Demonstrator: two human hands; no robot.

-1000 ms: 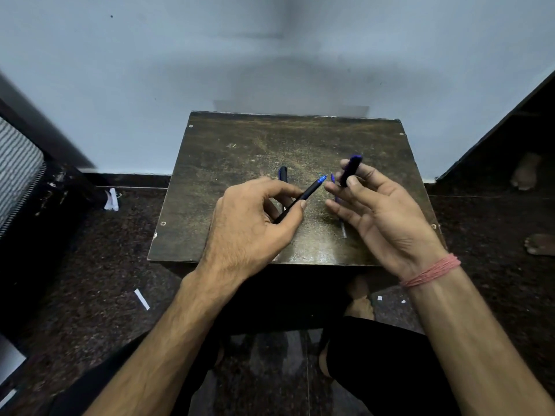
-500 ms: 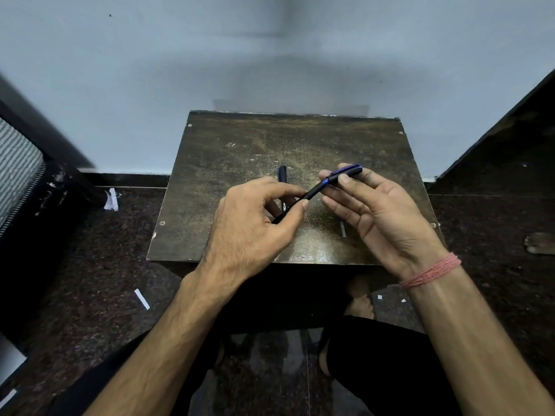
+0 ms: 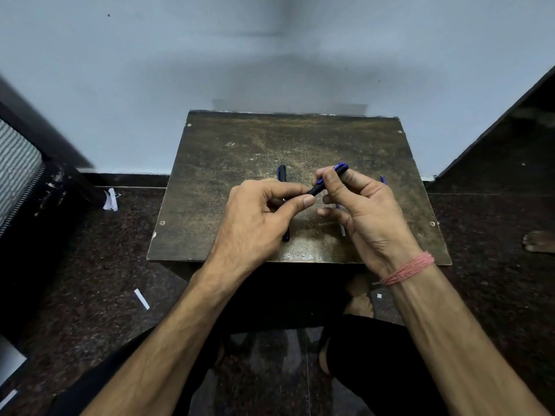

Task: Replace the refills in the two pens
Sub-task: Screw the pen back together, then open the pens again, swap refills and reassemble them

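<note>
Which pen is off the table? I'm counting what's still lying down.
The pen gripped by both hands; the other pen lies flat behind the left hand.

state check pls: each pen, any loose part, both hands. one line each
held pen: lifted off the table, gripped by both hands
second pen: lying on table, partly hidden behind the left hand
loose refill: lying on table
left hand: pinching held pen
right hand: gripping held pen

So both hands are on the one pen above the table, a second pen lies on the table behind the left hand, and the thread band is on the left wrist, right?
Not quite: the head view shows the thread band on the right wrist. The rest holds.
</note>
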